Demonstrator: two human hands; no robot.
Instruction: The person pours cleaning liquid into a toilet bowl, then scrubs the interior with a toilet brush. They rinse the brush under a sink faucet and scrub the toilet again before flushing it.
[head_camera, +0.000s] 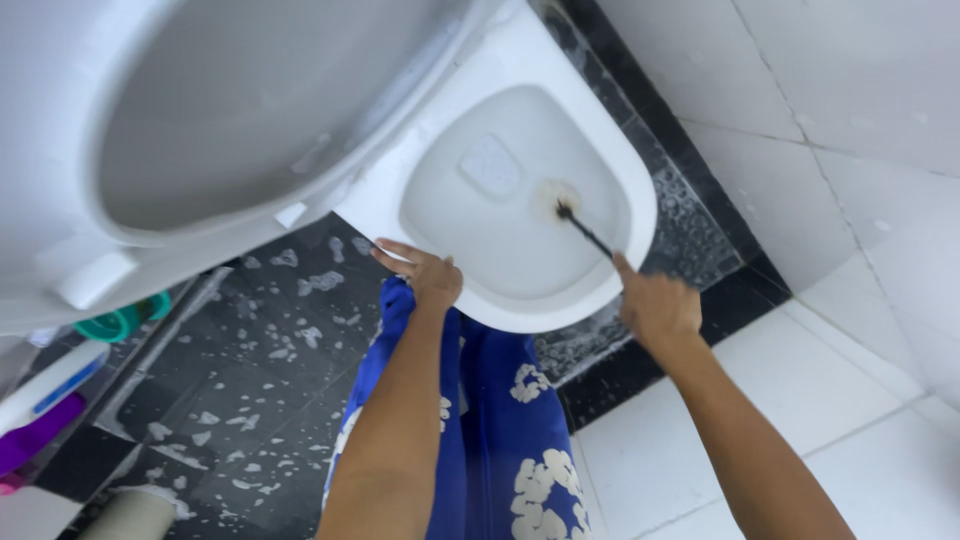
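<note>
My right hand (655, 305) is closed round the dark handle of a toilet brush (585, 230), the grip high so the head reaches the bowl's (520, 270) bottom. Its long axis slants away from my grip, down and leftward. My left hand (430, 278) lies spread on the rim, steadying me.

Right hand (657, 305) with brush (583, 228) in toilet bowl (520, 200), left hand (428, 275) on rim.

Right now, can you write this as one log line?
left hand: rests on toilet rim | right hand: holds brush handle | brush head: in bowl
</note>
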